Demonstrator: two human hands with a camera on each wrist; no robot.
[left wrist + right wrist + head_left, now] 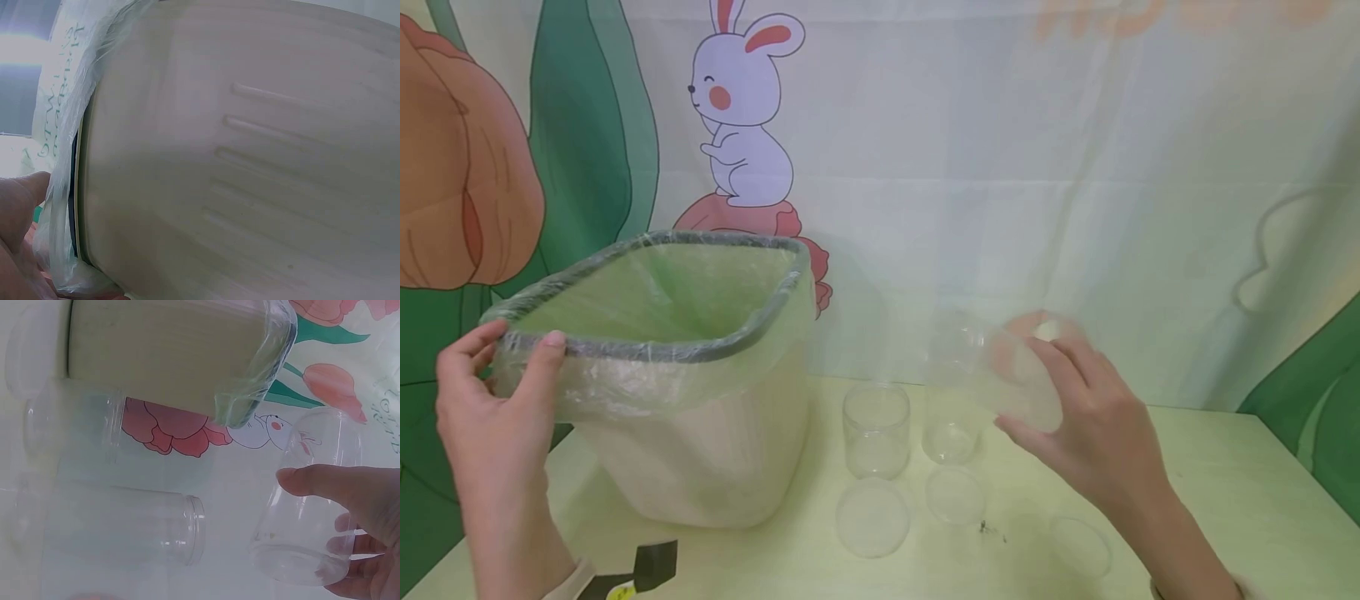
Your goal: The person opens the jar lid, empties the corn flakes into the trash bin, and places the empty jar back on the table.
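My left hand [505, 425] grips the near left corner of a trash bin [700, 467], thumb and fingers over the rim and its clear plastic bag [625, 387]. The left wrist view shows the bin's ribbed side [262, 150] close up. Raised above the table, my right hand [1105, 425] holds a clear plastic jar [306, 506], blurred in the head view, its thumb on one side and fingers on the other. Left of that hand stand a taller clear jar [951, 433] and a shorter one [876, 437].
Two round clear lids [872, 518] lie in front of the jars. A thin clear ring-like disc [1081, 547] lies farther right, and small dark bits [983, 527] are scattered between. Behind the table [1210, 483] hangs a printed cloth [1000, 167] with a rabbit and flowers.
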